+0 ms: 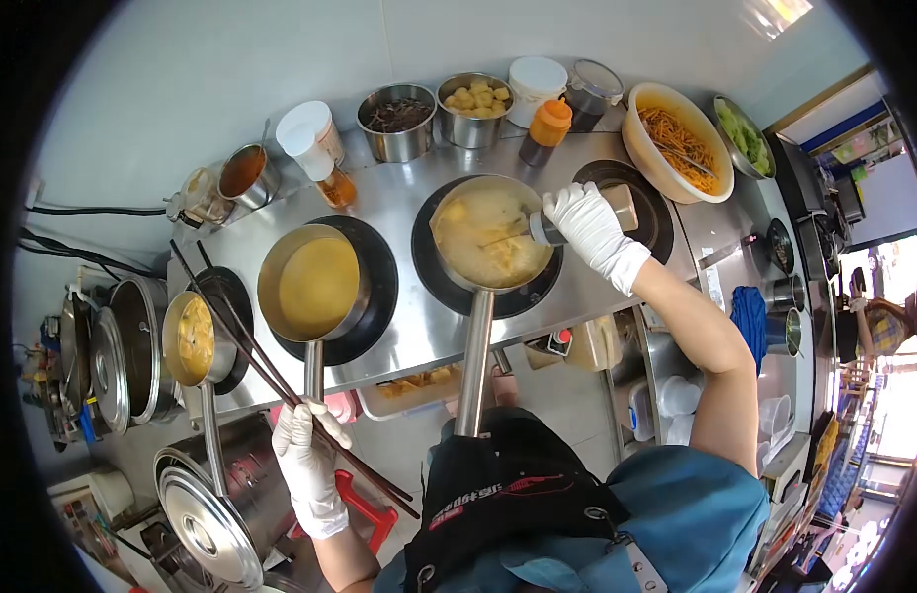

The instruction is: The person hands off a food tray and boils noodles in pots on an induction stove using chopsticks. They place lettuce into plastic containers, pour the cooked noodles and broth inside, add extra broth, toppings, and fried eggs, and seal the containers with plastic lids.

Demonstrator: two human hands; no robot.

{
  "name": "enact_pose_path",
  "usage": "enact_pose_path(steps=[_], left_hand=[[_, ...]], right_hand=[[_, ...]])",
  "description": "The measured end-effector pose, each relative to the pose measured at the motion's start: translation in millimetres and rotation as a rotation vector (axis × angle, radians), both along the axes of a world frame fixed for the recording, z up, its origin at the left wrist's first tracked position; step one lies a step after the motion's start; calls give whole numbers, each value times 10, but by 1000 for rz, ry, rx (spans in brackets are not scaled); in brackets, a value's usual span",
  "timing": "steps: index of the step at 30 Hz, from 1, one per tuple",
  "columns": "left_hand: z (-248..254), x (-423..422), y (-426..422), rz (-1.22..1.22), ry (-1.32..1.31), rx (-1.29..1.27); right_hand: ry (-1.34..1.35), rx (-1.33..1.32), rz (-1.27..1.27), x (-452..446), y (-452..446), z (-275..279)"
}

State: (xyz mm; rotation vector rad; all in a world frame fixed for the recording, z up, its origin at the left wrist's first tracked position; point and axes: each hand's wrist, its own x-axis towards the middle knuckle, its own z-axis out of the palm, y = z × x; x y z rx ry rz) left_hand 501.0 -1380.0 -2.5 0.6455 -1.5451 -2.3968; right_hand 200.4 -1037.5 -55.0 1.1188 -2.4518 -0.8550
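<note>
My left hand (308,460), in a white glove, is closed around a pair of long dark chopsticks (251,346), whose tips point up and left over the counter. My gloved right hand (589,229) grips a seasoning shaker (622,208), a clear bottle with brownish contents and a grey top. It lies tilted on its side, its mouth over the right edge of a saucepan (478,300). Pale, steaming broth (483,232) with yellowish pieces fills that pan. Left of it stands a second saucepan (348,321) of plain yellow broth. A smaller pan (172,331) with food pieces sits at the far left.
Along the wall stand a steel pot of dark strips (399,119), a pot of yellow cubes (476,101), an orange-capped squeeze bottle (547,133) and a basin (641,133) of orange shreds. Large lidded pots (202,524) are at lower left. Pan handles project over the front edge.
</note>
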Motion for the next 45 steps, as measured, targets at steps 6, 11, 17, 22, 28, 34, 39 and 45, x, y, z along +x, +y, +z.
enact_pose_path(steps=[6,11,17,22,28,34,39,45], left_hand=[[-38,-16,36,29,-36,-54],[1,18,-33,83,-41,-54],[-20,24,-40,196,-70,-45],[-66,-29,9,239,-124,-82],[-81,-165,64,228,-108,-132],[11,-275,205,323,-85,-61],[-37,-415,447,242,-51,-122],[38,-471,740,163,-56,-118]], right_hand=[[-301,-287,-155,-52,278,202],[-948,-1108,-211,-381,-109,333],[-1140,-1596,47,-889,-1700,-77],[-1158,-1761,-38,-1058,-2598,-850],[-1083,-1461,-189,-948,-2111,-551],[-695,-1907,-640,-984,-246,-551],[-439,-1926,-364,-1729,-135,-1299],[-685,-1760,-109,-1321,148,-562]])
